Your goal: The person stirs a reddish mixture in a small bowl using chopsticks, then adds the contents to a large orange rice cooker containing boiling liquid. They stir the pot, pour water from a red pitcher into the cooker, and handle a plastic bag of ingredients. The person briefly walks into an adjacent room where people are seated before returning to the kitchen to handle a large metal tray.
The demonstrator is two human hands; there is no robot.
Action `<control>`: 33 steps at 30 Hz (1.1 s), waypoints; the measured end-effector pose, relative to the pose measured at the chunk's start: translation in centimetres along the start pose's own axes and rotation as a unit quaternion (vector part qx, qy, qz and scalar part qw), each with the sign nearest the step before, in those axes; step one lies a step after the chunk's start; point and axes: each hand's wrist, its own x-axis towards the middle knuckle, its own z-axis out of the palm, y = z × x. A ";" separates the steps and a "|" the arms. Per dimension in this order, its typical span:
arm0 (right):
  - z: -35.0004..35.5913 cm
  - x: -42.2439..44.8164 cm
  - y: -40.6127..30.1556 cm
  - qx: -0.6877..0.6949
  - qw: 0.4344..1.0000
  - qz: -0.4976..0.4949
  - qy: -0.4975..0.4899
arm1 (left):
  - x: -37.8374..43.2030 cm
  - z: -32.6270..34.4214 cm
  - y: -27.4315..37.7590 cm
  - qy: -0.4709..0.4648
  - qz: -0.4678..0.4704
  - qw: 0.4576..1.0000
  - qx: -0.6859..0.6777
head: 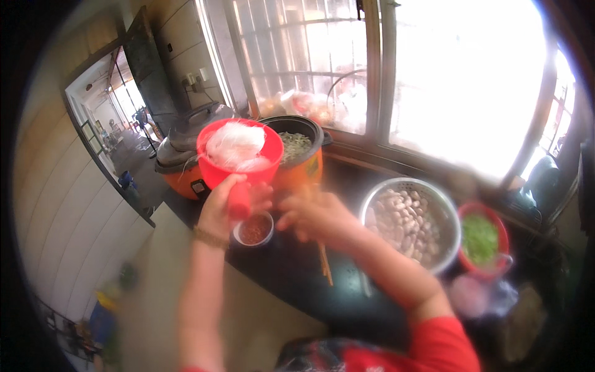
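My left hand (221, 200) grips the handle of a red plastic strainer-like container (269, 174), which is raised and tilted. White thin noodles (236, 144) fill it, with a few strands trailing over the left rim. To the right, my right hand (320, 216) is blurred by motion, in front of an orange electric cooker pot (307, 172). That pot stands uncovered, with pale green shredded food (295, 145) inside. A pair of chopsticks (325, 265) shows below my right hand; whether the hand holds them is unclear. A small bowl of reddish-brown seasoning (254, 230) sits beneath the hands.
Behind the container stands a lidded orange cooker (179, 181). On the dark counter (288, 279), a metal colander (448, 242) holds brown-and-white oval pieces, and a red bowl (504, 232) contains chopped greens. A plastic bag (502, 297) lies nearby. A window frame (379, 102) borders the counter.
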 end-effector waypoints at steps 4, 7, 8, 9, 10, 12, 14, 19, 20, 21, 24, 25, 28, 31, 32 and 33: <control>-2.1 0.8 -0.6 -0.040 0.995 0.017 0.087 | 8.0 -4.1 5.0 0.015 -0.036 0.999 0.023; -3.5 1.7 0.4 -0.093 0.985 -0.008 0.144 | 14.5 -7.7 8.0 0.030 -0.070 0.991 0.106; -3.6 1.6 0.3 -0.102 0.981 -0.025 0.165 | 15.8 -7.9 8.7 0.057 -0.054 0.981 0.180; -3.5 1.5 0.1 -0.110 0.976 -0.042 0.185 | 17.2 -8.7 9.1 0.047 -0.049 0.968 0.241; -3.3 1.6 0.2 -0.098 0.970 -0.037 0.219 | 18.8 -9.7 9.6 0.037 -0.041 0.953 0.298; -2.7 2.4 0.3 -0.078 0.959 -0.034 0.269 | 20.9 -11.3 10.8 0.015 -0.034 0.889 0.457; -2.0 3.5 0.4 -0.063 0.951 -0.036 0.301 | 23.0 -13.2 10.1 -0.020 0.032 0.819 0.572; -0.6 6.3 1.0 -0.050 0.927 -0.127 0.350 | 25.6 -16.9 8.5 -0.036 0.278 0.633 0.722; -0.3 7.2 0.8 -0.050 0.915 -0.154 0.368 | 25.8 -17.5 8.4 -0.027 0.318 0.598 0.735; -0.1 7.9 0.7 -0.052 0.903 -0.180 0.386 | 25.9 -17.9 8.3 -0.017 0.350 0.570 0.743; -0.9 8.7 0.0 -0.238 0.852 -0.196 0.424 | 26.2 -18.4 8.3 0.001 0.389 0.536 0.749; -0.8 8.8 -0.3 -0.264 0.837 -0.190 0.439 | 26.0 -18.2 8.7 0.006 0.351 0.540 0.765; -0.3 9.0 -0.3 -0.246 0.847 -0.190 0.430 | 28.1 -20.1 10.2 -0.109 0.199 0.864 0.450; -0.7 8.0 0.7 -0.231 0.854 -0.153 0.440 | 27.2 -19.7 11.6 -0.129 0.073 0.908 0.392; -1.2 7.4 1.2 -0.246 0.849 -0.145 0.445 | 26.2 -18.7 11.7 -0.114 0.089 0.913 0.381; -1.4 6.8 1.4 -0.240 0.853 -0.132 0.443 | 25.7 -18.6 12.1 -0.107 0.069 0.902 0.413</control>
